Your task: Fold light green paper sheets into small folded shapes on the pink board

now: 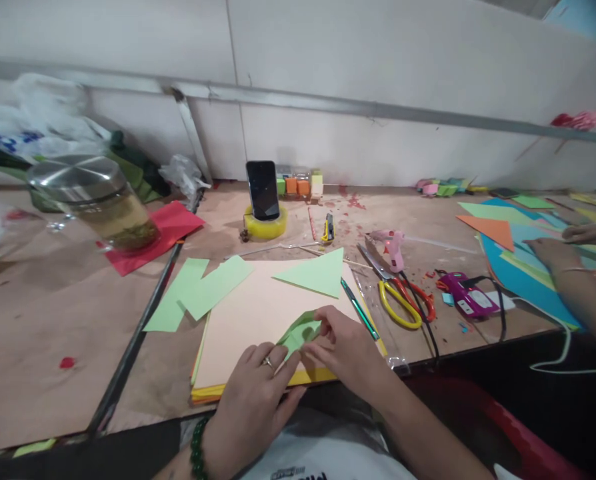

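A small piece of light green paper, bent or folded, is between my two hands at the near edge of a stack of coloured paper. My left hand, with a ring and a green bead bracelet, grips its lower left side. The fingers of my right hand pinch its right end. Farther up the stack lie a light green paper triangle and a green cutter pen. Two light green paper strips overlap the stack's left edge and the table. My fingers hide part of the folded piece.
Scissors, a pink glue gun and a purple power strip with cables lie right. Behind stand a phone in a yellow tape roll and a yellow utility knife. A lidded glass jar stands left. Another person's hands work far right.
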